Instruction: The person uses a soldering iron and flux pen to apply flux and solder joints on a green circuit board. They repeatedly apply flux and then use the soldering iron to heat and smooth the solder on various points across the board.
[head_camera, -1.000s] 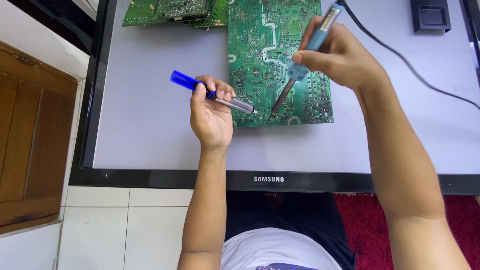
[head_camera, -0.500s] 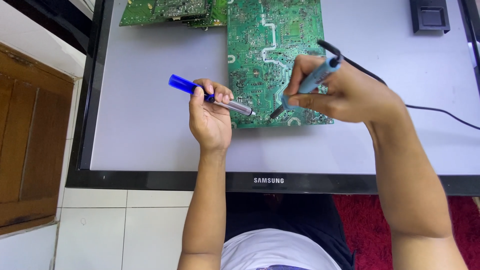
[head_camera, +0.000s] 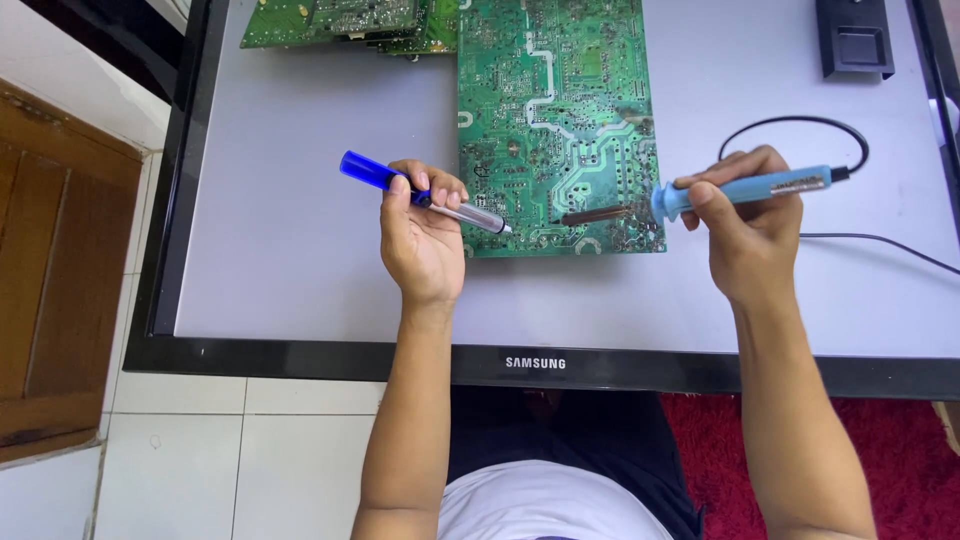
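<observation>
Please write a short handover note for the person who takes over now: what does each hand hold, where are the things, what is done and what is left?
Left hand: holds the blue desoldering pump, its tip at the left edge of the big green board.
Right hand: holds the soldering iron lying nearly flat, its dark tip over the board's lower right part; whether it touches cannot be told.
Things: the board lies solder side up on a flat screen used as a table; more boards at the top left; the iron's cable loops to the right.
Done: which joints are cleared cannot be told.
Left: probably to heat a joint and bring the pump to it.
</observation>
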